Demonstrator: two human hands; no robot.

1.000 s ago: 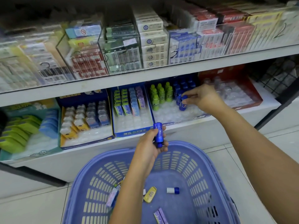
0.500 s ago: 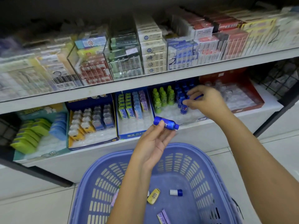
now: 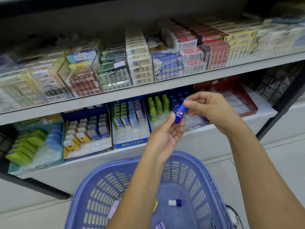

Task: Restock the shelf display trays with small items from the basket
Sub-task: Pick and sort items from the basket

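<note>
A small blue bottle [image 3: 180, 114] sits between both hands in front of the lower shelf. My left hand [image 3: 165, 136], palm up, pinches its lower end with thumb and fingertips. My right hand [image 3: 209, 108] pinches its cap end. Behind them is the blue display tray [image 3: 195, 123] with rows of green bottles [image 3: 156, 106] and blue bottles [image 3: 177, 98]. The purple basket [image 3: 206, 171] is below, holding a white-and-blue bottle [image 3: 175, 202], purple packs [image 3: 159, 225] and a yellow item partly hidden by my left arm.
Along the lower shelf stand a teal tray [image 3: 33, 162], a yellow-edged tray [image 3: 85, 151], a blue tray of flat packs [image 3: 132, 142] and a red tray [image 3: 247, 106]. The upper shelf [image 3: 165, 85] carries boxed goods behind clear dividers. A black post [image 3: 280, 103] stands on the right.
My right hand came away from the tray and took the cap end of the blue bottle. My left hand lifted the bottle up and right to meet it.
</note>
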